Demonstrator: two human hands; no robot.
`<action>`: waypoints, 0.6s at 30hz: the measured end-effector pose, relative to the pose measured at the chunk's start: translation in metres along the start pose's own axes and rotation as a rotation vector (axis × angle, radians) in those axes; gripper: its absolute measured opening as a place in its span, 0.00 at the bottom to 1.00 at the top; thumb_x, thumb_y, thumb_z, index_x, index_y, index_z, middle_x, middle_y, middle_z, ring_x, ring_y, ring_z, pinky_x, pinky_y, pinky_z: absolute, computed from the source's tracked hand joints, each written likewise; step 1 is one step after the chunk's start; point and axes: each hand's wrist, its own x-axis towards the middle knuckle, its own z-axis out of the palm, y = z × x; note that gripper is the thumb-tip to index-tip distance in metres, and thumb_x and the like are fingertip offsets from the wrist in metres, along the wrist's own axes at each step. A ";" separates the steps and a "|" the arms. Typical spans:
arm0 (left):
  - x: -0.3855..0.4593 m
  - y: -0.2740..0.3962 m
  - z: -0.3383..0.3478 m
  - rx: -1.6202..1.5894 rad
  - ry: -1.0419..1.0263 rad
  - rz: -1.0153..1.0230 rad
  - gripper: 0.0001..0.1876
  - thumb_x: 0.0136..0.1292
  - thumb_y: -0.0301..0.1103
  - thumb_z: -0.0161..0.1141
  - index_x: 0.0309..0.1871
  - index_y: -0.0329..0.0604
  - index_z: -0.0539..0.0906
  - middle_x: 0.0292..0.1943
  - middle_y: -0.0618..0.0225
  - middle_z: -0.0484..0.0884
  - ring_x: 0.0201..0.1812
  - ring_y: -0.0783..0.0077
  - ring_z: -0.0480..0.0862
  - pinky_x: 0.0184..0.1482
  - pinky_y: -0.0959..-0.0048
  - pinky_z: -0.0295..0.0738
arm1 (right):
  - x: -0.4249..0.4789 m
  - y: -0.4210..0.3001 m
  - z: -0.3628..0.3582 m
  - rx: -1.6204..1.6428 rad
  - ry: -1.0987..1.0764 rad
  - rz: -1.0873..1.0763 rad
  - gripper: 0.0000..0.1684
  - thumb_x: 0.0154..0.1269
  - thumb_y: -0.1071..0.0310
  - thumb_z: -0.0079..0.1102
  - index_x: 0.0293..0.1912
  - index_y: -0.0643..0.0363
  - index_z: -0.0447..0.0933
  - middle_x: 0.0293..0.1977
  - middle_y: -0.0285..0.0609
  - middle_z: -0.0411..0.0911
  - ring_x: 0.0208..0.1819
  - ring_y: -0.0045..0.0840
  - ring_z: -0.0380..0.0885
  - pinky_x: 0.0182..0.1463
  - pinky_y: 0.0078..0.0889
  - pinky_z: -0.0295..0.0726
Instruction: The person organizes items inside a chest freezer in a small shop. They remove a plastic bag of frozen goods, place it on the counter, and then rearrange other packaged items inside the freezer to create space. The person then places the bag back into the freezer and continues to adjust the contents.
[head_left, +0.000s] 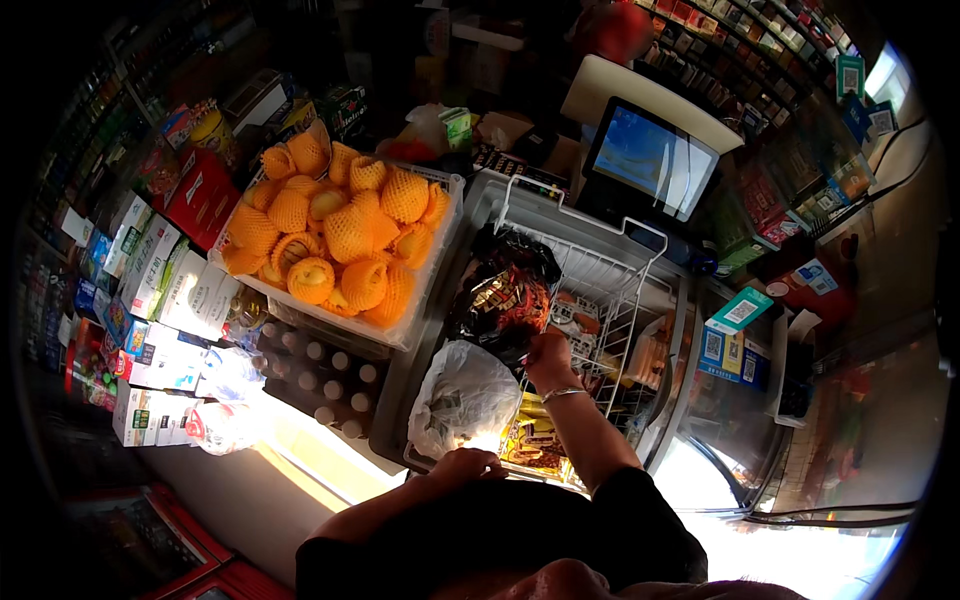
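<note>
Before me is a chest freezer (442, 300) with white wire baskets (615, 277) in it. My right hand (549, 358), a bracelet at its wrist, reaches in at the lower right edge of a black plastic bag (499, 289); its fingertips are hard to make out, so its grip cannot be told. The black bag holds packets in red and gold wrapping. My left hand (466, 466) rests at the near edge of the freezer, just below a white plastic bag (465, 397); its fingers are partly in shadow. Yellow ice-cream packets (536, 439) lie below my right forearm.
A white crate (337, 322) of fruit in orange foam nets stands on the freezer's left part. Several capped bottles (332, 390) are below it. A touchscreen monitor (652, 157) stands behind the freezer. White cartons (176, 285) are stacked at left. Payment-code signs (739, 310) stand at right.
</note>
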 end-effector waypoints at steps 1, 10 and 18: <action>-0.005 0.010 -0.003 -0.002 0.016 0.006 0.22 0.65 0.55 0.55 0.39 0.43 0.82 0.37 0.57 0.84 0.41 0.55 0.83 0.43 0.59 0.76 | -0.009 -0.002 0.001 -0.002 -0.028 0.001 0.09 0.52 0.75 0.51 0.22 0.51 0.64 0.16 0.33 0.64 0.16 0.25 0.60 0.21 0.26 0.60; -0.037 0.070 -0.028 0.115 0.093 0.059 0.19 0.67 0.50 0.54 0.43 0.43 0.82 0.38 0.59 0.83 0.41 0.56 0.83 0.45 0.60 0.78 | -0.073 -0.037 0.028 -0.086 -0.114 0.012 0.11 0.52 0.74 0.53 0.22 0.51 0.61 0.16 0.34 0.61 0.16 0.25 0.59 0.20 0.26 0.58; -0.060 0.104 -0.032 0.233 0.122 0.163 0.19 0.70 0.50 0.48 0.47 0.44 0.80 0.35 0.58 0.80 0.36 0.56 0.84 0.35 0.61 0.81 | -0.111 -0.069 0.029 -0.137 -0.149 0.031 0.11 0.49 0.71 0.53 0.20 0.49 0.61 0.16 0.32 0.61 0.18 0.24 0.58 0.24 0.28 0.56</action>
